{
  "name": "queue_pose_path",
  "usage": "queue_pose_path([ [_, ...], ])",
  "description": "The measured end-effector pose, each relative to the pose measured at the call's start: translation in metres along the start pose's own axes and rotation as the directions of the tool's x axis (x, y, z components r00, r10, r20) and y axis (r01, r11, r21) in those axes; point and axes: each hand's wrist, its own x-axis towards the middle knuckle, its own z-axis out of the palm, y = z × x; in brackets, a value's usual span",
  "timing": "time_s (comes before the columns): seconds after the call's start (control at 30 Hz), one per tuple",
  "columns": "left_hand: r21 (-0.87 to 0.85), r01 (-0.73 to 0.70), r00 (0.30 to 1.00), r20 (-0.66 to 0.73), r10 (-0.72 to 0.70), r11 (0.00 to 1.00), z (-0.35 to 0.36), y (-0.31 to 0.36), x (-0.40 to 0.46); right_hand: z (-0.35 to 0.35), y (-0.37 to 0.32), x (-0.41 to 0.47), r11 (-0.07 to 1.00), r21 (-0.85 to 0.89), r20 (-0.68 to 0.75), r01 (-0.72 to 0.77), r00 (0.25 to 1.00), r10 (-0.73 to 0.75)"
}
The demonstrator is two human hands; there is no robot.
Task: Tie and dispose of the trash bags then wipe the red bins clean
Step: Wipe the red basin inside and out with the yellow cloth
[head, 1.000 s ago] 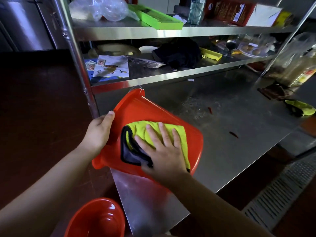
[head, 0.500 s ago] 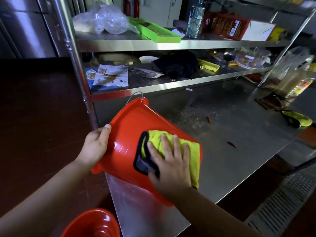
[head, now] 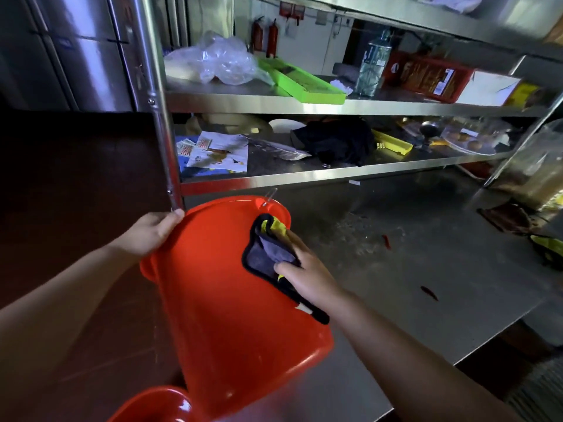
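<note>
A red bin (head: 231,315) is tilted on its side above the steel table (head: 411,269), its base end nearest me. My left hand (head: 152,233) grips its rim at the upper left, thumb on the outer wall. My right hand (head: 304,275) presses a yellow and grey cloth (head: 265,254) with a black edge against the bin's right outer wall, near the rim, with fingers laid along the wall. A second red bin (head: 158,406) shows at the bottom left, only partly in view.
Steel shelves (head: 304,105) stand behind the table with a green tray (head: 301,83), clear plastic bags (head: 219,62), a bottle (head: 373,68), papers (head: 219,150) and a black cloth (head: 335,141). The shelf post (head: 158,117) rises beside my left hand. Crumbs and red scraps (head: 387,242) lie on the table.
The bin has rolled and lifted, so its outer wall faces me more. My right hand has slid the cloth up and to the right toward the rim; my left hand has risen with the rim.
</note>
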Motion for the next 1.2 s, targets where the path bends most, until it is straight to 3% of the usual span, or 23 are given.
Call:
queue_pose_path([
  [0.07,0.052,-0.108,0.993,-0.035,0.110,0.993,0.006,0.013,0.008,0.008,0.008,-0.007,0.999,0.039,-0.023,0.012,1.000,-0.011],
  [0.13,0.257,-0.197,0.973,-0.065,0.221,0.946,0.021,0.027,0.017,0.011,0.010,-0.010,0.997,0.061,-0.074,0.036,0.997,-0.031],
  [0.2,0.515,-0.148,0.974,-0.070,0.214,0.844,0.034,0.036,0.023,0.012,0.008,-0.015,0.995,0.040,-0.110,0.090,0.990,-0.085],
  [0.27,0.613,-0.097,0.979,-0.081,0.185,0.784,0.036,0.037,0.025,0.016,0.005,-0.027,0.985,-0.082,-0.116,0.152,0.980,-0.161],
  [0.33,0.607,-0.094,0.980,-0.082,0.180,0.789,0.033,0.032,0.025,0.024,0.004,-0.046,0.919,-0.276,-0.042,0.281,0.952,-0.304],
  [0.43,0.524,-0.108,0.983,-0.072,0.170,0.845,0.028,0.023,0.020,0.034,0.006,-0.076,0.751,-0.411,0.198,0.517,0.855,-0.480],
  [0.57,0.251,-0.100,0.991,-0.061,0.119,0.963,0.023,0.010,0.013,0.039,0.006,-0.089,0.560,-0.460,0.400,0.689,0.724,-0.563],
  [0.73,0.174,0.036,0.986,-0.164,-0.007,0.984,0.008,-0.005,0.020,0.045,-0.011,-0.053,0.501,-0.414,0.485,0.761,0.649,-0.586],
  [0.83,0.179,0.077,0.980,-0.195,-0.042,0.981,0.003,-0.010,0.024,0.049,-0.028,-0.010,0.548,-0.437,0.425,0.713,0.701,-0.573],
  [1.0,0.276,0.030,0.980,-0.195,0.025,0.961,0.003,-0.011,0.025,0.039,-0.045,0.057,0.677,-0.518,0.258,0.523,0.850,-0.459],
  [1.2,0.301,-0.002,0.976,-0.205,0.067,0.954,0.007,-0.010,0.017,0.042,-0.040,0.030,0.710,-0.507,0.246,0.489,0.871,-0.425],
])
